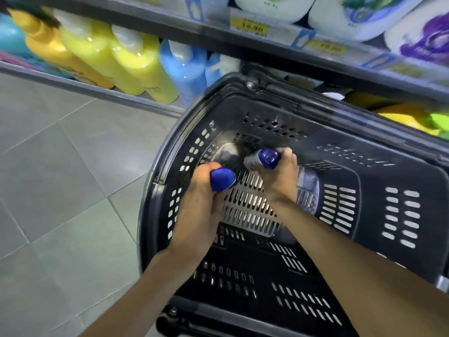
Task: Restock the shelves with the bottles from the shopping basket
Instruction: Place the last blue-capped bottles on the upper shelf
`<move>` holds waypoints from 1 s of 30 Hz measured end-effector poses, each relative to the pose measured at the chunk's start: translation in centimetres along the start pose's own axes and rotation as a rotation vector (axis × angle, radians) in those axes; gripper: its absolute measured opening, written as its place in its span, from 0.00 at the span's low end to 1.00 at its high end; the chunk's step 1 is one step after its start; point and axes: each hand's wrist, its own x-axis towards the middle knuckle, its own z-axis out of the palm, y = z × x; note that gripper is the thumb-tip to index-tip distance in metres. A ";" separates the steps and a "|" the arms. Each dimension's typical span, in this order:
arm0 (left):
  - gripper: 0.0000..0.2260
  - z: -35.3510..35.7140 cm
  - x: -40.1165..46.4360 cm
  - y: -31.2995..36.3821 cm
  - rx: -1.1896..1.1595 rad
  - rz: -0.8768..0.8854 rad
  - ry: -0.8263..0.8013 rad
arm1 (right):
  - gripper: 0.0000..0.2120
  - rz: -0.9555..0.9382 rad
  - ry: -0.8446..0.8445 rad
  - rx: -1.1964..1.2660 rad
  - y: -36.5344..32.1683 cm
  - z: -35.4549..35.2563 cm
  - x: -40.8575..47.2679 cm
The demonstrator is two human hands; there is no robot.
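A black slotted shopping basket [379,190] stands on the floor in front of the shelves. Both my hands reach down inside it. My left hand [199,207] grips a bottle with a dark blue cap [222,179]; the bottle's body is hidden under my fingers. My right hand [279,176] grips a second blue-capped bottle [268,158] by its neck, and its pale body [307,190] shows to the right of my wrist. Both bottles are blurred.
The lower shelf [102,93] at the left holds orange, yellow [143,66] and blue bottles [184,69]. White bottles [352,18] stand on the upper shelf above yellow price tags [252,27]. Grey floor tiles [60,178] lie to the left of the basket.
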 end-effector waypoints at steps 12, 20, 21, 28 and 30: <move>0.20 -9.0 -3.9 12.7 -0.137 0.040 0.038 | 0.22 -0.177 -0.239 0.048 -11.5 -18.3 -9.4; 0.17 -18.6 -9.7 26.6 -0.212 0.122 0.011 | 0.19 -0.313 -0.179 0.129 -22.8 -31.7 -16.9; 0.17 -20.0 -10.5 28.5 -0.207 0.148 0.011 | 0.18 -0.328 -0.178 0.138 -24.5 -33.3 -17.9; 0.18 -29.3 -16.4 41.7 -0.101 0.342 0.070 | 0.18 -0.448 -0.158 0.219 -35.5 -45.1 -25.8; 0.17 -31.8 -17.9 45.1 -0.066 0.417 0.079 | 0.18 -0.476 -0.141 0.245 -38.4 -48.3 -27.9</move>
